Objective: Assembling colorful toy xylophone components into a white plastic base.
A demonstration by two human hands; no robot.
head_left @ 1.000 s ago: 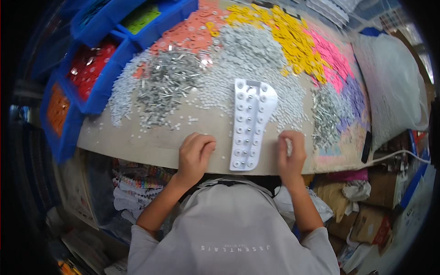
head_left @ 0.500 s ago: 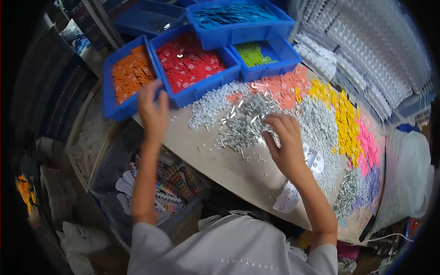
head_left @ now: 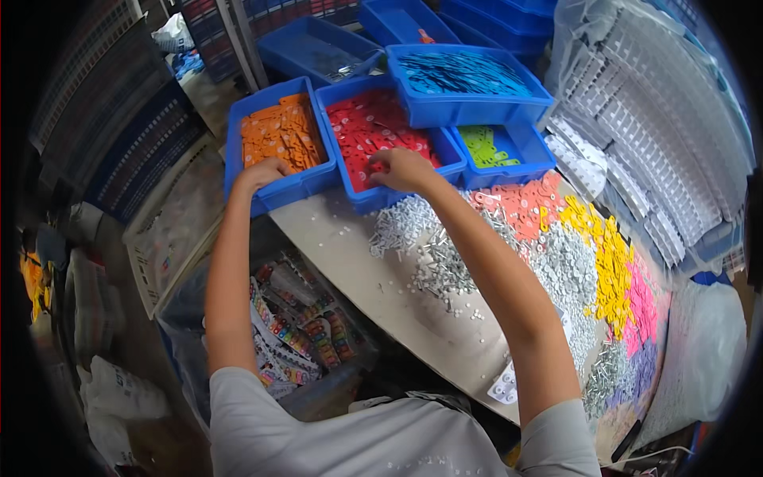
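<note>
Couldn't tell either grip: right hand [head_left: 401, 169] in the red-filled blue plastic bin [head_left: 367, 200], left hand [head_left: 264, 170] past its left rim [head_left: 331, 139], open beige tabletop [head_left: 319, 238] out front.

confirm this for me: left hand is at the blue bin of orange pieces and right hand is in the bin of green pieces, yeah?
Not quite: the right hand is in the blue bin of red pieces, as the head view shows. The left hand is at the bin of orange pieces, as you say.
</note>
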